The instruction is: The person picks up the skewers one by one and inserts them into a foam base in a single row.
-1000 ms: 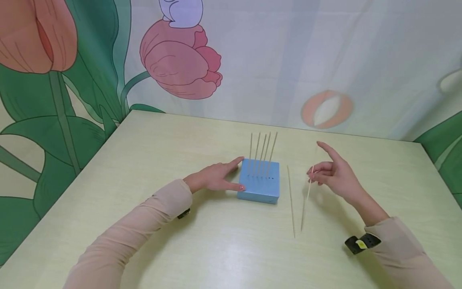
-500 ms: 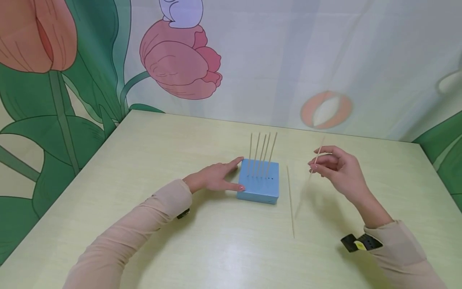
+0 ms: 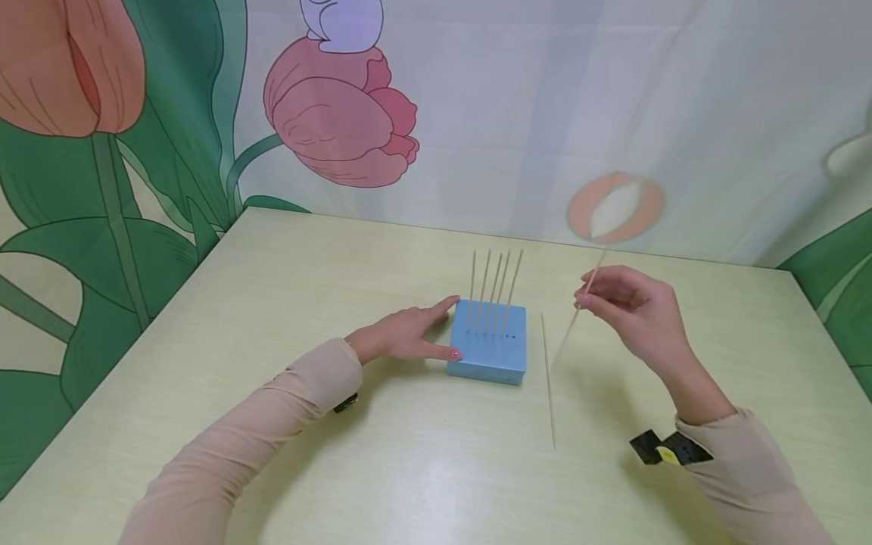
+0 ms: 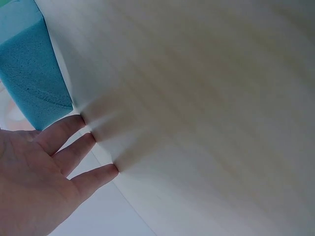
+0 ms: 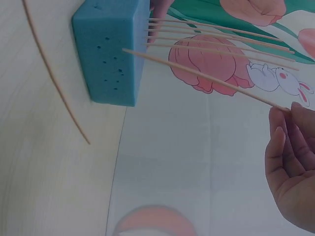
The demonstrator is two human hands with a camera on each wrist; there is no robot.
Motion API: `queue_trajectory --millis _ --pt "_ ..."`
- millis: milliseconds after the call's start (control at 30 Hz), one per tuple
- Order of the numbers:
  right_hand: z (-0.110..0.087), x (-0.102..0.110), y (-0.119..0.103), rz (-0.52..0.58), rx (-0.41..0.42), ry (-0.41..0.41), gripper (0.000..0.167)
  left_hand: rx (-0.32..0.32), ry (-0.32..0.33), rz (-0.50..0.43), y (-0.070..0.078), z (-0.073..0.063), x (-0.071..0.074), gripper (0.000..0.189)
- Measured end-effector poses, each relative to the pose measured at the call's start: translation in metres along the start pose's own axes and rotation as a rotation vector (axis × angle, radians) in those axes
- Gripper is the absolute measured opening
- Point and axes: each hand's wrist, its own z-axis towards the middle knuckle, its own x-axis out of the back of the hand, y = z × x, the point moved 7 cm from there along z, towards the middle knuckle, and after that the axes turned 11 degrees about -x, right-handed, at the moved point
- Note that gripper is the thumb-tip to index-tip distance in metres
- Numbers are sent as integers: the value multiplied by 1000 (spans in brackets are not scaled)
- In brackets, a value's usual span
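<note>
A blue foam block (image 3: 489, 356) rests on the table, with several thin wooden skewers (image 3: 506, 288) standing in a row in its top. Two small holes show at the right end of that row. My left hand (image 3: 405, 333) lies along the block's left side, thumb and index finger stretched against its corners; in the left wrist view the other fingers (image 4: 74, 152) spread straight. Between thumb and fingertips, my right hand (image 3: 640, 310) pinches another skewer (image 5: 206, 77), tilted in the air right of the block. A loose skewer (image 3: 549, 393) lies on the table between block and right hand.
The pale wooden table (image 3: 409, 469) ends at the back against a printed curtain (image 3: 490, 136) with flowers. Small holes dot the block's side (image 5: 106, 64) in the right wrist view. A black strap device (image 3: 671, 448) sits on the right wrist.
My right hand has brought its skewer up and left, its lower tip off the table side and nearer the block. The index finger has come down to the skewer. The left hand stays put.
</note>
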Motion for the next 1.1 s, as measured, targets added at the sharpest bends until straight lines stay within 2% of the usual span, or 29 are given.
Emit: queue_trajectory --millis 233,367,600,833,1100 --pt "7 -10 -11 51 18 52 13 4 2 17 -2 -1 0 96" --pt "10 -16 -17 81 72 70 11 5 -2 15 -2 -1 0 96" --pt "15 -27 -20 141 151 47 10 5 -1 18 0 -1 1 95" --pt "20 -37 -22 177 169 33 13 4 -2 13 2 -1 2 95" --pt "22 -43 -22 159 190 35 15 3 -2 23 1 0 1 94"
